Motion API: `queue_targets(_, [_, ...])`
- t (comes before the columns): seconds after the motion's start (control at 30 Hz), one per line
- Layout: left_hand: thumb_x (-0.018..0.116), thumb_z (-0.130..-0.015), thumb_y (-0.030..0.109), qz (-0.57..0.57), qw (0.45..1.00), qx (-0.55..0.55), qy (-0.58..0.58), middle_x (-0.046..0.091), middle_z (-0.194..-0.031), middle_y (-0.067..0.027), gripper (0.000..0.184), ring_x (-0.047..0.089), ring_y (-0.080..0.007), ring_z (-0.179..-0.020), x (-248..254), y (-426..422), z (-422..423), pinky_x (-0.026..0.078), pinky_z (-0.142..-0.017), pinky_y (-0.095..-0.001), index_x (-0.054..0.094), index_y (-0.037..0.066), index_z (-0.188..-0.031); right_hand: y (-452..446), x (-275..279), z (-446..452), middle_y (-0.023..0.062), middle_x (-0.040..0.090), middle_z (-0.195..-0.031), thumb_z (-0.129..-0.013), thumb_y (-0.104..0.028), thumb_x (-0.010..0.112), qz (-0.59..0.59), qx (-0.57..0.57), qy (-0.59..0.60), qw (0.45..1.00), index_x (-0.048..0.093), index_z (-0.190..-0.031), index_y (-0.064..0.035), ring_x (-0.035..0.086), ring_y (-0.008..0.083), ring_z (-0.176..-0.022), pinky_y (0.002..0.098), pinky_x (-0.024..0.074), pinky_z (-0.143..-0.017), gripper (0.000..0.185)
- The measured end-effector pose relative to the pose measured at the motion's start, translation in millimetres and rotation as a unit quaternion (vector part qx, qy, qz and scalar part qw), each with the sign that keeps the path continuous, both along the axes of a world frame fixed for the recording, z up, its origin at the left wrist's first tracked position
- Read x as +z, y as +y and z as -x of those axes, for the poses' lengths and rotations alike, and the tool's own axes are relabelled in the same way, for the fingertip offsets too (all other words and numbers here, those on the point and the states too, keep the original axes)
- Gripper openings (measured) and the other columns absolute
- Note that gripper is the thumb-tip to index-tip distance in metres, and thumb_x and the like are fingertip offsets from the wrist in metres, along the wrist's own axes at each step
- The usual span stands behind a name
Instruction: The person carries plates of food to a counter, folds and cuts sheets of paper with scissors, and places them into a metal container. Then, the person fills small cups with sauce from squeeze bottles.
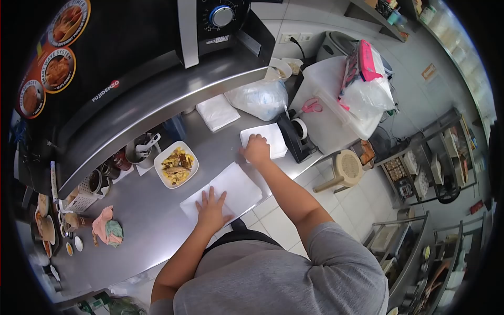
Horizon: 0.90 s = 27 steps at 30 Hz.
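Hands, two, bare. Left hand [211,211]: fingers spread wide, palm down, pressing on the sheet below and gripping nothing. Right hand [257,150]: fingers bent, tips down on the stack; whether it has hold of a leaf cannot be told.

White rectangular paper sheet [240,188]: flat on the grey stainless-steel bench [147,231], near the front edge; long axis oblique, from lower left to upper right, roughly parallel with that edge. Whether single or layered, unclear. Lower part covered by the left hand.

White squarish paper stack [274,138]: just beyond the sheet's upper right end; left side partly covered by the right hand. Black tape dispenser [289,139] immediately to its right.

White rounded-square dish [171,185] of yellow and brown food: left of and behind the sheet, apart from it; contents not identifiable.

Glossy black oven [147,63]: top cut off by the frame. Left, round orange-brown food stickers [59,70], one reading "SMART WAVE SYSTEM", another ending "DEFROST", a third cropped above. Front, "FUJIDENZO" beside a red emblem; farther right, "smartWAVE" below a silver, blue-ringed knob [221,16]. Dial markings too small to read.
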State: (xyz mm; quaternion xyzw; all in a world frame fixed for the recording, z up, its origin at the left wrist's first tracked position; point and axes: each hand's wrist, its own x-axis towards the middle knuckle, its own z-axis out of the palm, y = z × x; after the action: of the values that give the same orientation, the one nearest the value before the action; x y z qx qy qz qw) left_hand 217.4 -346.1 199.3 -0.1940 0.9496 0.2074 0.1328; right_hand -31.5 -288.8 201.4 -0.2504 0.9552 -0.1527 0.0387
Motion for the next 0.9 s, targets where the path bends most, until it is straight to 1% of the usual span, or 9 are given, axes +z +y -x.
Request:
queue_targets(0.1, [0.072,-0.067,0.056,0.034,0.997,-0.029,0.067,0.005,-0.153,-0.0204,0.096,0.002,-0.0429,-0.14,-29,4,-13,0.003,-0.105,-0.0676,0.032,0.017,-0.144,-2,-20,1,0.016,0.054,-0.106,-0.075,-0.018,0.064,-0.017,0.01,-0.01,1.0,0.064,-0.094,0.0001,0.05,0.0331,-0.104,0.0456,0.0455,-0.082,0.027])
queue_targets(0.3, [0.069,-0.069,0.057,0.024,0.995,-0.017,0.099,0.011,-0.152,-0.0209,0.095,0.005,-0.0393,-0.141,-33,5,-16,0.001,-0.107,-0.0637,0.032,0.011,-0.143,26,-10,17,0.0178,0.057,-0.104,-0.076,-0.014,0.065,0.177,0.069,-0.127,0.974,0.064,-0.089,-0.0009,0.053,0.0353,-0.101,0.0427,0.0433,-0.088,0.018])
queue_targets(0.4, [0.07,-0.072,0.05,0.006,0.991,0.027,0.133,0.014,-0.152,-0.0212,0.091,0.007,-0.0383,-0.141,-9,4,-18,0.002,-0.109,-0.0604,0.032,0.006,-0.142,72,117,39,0.02,0.057,-0.115,-0.069,-0.011,0.074,0.337,0.166,0.181,0.909,0.059,-0.101,-0.0011,0.051,0.0384,-0.109,0.043,0.0391,-0.096,0.037])
queue_targets(0.5, [0.071,-0.074,0.04,-0.006,0.981,0.071,0.178,0.015,-0.151,-0.0214,0.085,0.008,-0.0388,-0.141,3,1,-30,0.003,-0.111,-0.0561,0.033,0.002,-0.14,148,245,94,0.0191,0.051,-0.123,-0.065,-0.02,0.079,0.338,-0.02,0.38,0.861,0.053,-0.117,-0.004,0.045,0.0378,-0.117,0.0508,0.0321,-0.1,0.06])
queue_targets(0.53, [0.07,-0.076,0.029,-0.011,0.977,0.081,0.198,0.02,-0.149,-0.022,0.075,0.012,-0.0397,-0.14,11,2,-28,0.007,-0.111,-0.0544,0.037,0.002,-0.138,168,263,116,0.0188,0.046,-0.132,-0.063,-0.033,0.081,0.217,-0.141,0.543,0.799,0.051,-0.122,-0.005,0.043,0.0383,-0.122,0.0567,0.0287,-0.101,0.072])
queue_targets(0.57, [0.069,-0.077,0.026,-0.023,0.974,0.07,0.216,0.023,-0.148,-0.0219,0.07,0.015,-0.04,-0.139,12,2,-24,0.009,-0.111,-0.054,0.039,0.002,-0.136,190,273,138,0.0172,0.039,-0.14,-0.062,-0.044,0.08,0.156,-0.218,0.488,0.831,0.048,-0.127,-0.007,0.037,0.039,-0.127,0.0623,0.0239,-0.102,0.081])
queue_targets(0.6, [0.068,-0.078,0.024,-0.035,0.97,0.06,0.234,0.025,-0.147,-0.0218,0.066,0.018,-0.0402,-0.138,12,0,-20,0.012,-0.111,-0.0535,0.042,0.003,-0.135,211,274,162,0.0185,0.05,-0.13,-0.071,-0.042,0.073,0.064,-0.248,0.418,0.872,0.054,-0.121,-0.0058,0.048,0.0382,-0.118,0.0546,0.0349,-0.097,0.064])
queue_targets(0.67, [0.066,-0.079,0.019,-0.06,0.961,0.035,0.268,0.031,-0.144,-0.0212,0.058,0.023,-0.0404,-0.136,19,0,-11,0.017,-0.11,-0.0522,0.046,0.003,-0.132,247,249,218,0.0192,0.063,-0.105,-0.082,-0.034,0.064,0.144,-0.221,0.303,0.916,0.061,-0.105,-0.0046,0.059,0.0372,-0.097,0.0461,0.0462,-0.082,0.038])
queue_targets(0.9, [0.063,-0.081,0.01,-0.073,0.931,-0.084,0.349,0.041,-0.139,-0.0158,0.047,0.034,-0.0363,-0.131,70,12,12,0.028,-0.107,-0.0441,0.052,0.006,-0.126,384,348,130,0.013,0.066,-0.075,-0.081,-0.025,0.064,0.226,-0.3,0.702,0.606,0.067,-0.079,-0.0074,0.063,0.0334,-0.067,0.0399,0.0491,-0.062,0.018])
